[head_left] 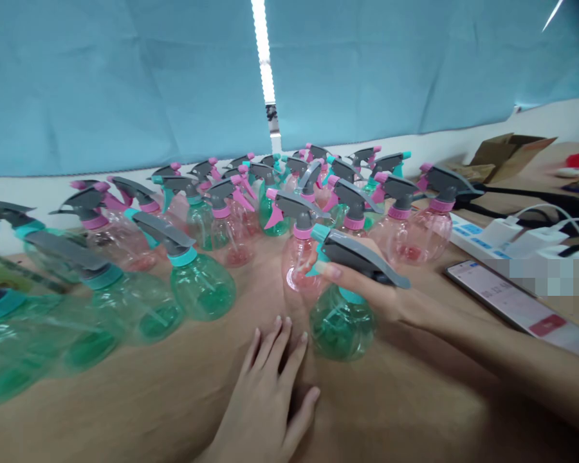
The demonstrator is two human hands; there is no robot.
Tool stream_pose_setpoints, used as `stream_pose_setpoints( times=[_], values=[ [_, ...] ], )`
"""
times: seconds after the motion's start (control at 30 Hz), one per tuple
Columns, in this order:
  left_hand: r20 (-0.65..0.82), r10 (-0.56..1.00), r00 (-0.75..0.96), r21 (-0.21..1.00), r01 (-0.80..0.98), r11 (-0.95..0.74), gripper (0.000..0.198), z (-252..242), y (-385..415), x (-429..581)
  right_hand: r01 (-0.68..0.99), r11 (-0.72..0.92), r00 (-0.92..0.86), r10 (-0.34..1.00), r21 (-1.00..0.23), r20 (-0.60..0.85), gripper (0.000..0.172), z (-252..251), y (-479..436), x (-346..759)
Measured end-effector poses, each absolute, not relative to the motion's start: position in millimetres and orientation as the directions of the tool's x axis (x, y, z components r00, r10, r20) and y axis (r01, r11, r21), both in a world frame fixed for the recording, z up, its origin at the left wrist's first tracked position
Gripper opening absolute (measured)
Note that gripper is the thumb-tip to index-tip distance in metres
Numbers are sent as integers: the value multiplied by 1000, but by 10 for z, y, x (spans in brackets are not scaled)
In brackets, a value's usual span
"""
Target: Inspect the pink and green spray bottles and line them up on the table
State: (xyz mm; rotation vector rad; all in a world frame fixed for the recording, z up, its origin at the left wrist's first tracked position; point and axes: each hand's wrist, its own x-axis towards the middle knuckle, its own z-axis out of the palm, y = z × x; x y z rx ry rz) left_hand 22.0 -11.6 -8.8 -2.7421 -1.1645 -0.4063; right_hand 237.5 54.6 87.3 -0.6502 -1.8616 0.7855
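My right hand (371, 283) is wrapped round the neck and trigger of a green spray bottle (341, 328) with a grey head and a teal nozzle. The bottle stands upright, its base at the tabletop. To its left, my left hand (267, 386) lies flat on the brown table (174, 411) with the fingers stretched out, holding nothing. Just behind the held bottle is a pink spray bottle (296, 257) with a pink nozzle and trigger. Another green spray bottle (202, 289) stands further left, apart from my left hand.
Many more pink and green spray bottles crowd the back and left of the table. At the right lie a phone (516, 302) and a white power strip (468, 235) with plugs and cables. A cardboard box (506, 157) sits behind them, before a blue curtain (125, 83).
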Motion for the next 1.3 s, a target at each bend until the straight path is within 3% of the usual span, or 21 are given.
stream_pose_setpoints(
  times=[0.33, 0.5, 0.97, 1.3],
  values=[
    [306, 685, 661, -33, 726, -687, 52, -87, -105, 216, 109, 655, -401, 717, -748, 570, 26, 885, 456, 2380],
    [301, 684, 665, -41, 726, -687, 52, -71, -110, 233, 89, 595, -391, 759, -799, 521, 3, 846, 456, 2384],
    [290, 692, 661, -15, 726, -688, 50, -61, -107, 220, 121, 588, -374, 773, -800, 512, 15, 805, 452, 2392],
    [286, 695, 659, 11, 723, -690, 50, -46, -113, 230, 106, 563, -364, 789, -819, 495, 14, 775, 449, 2384]
  ],
)
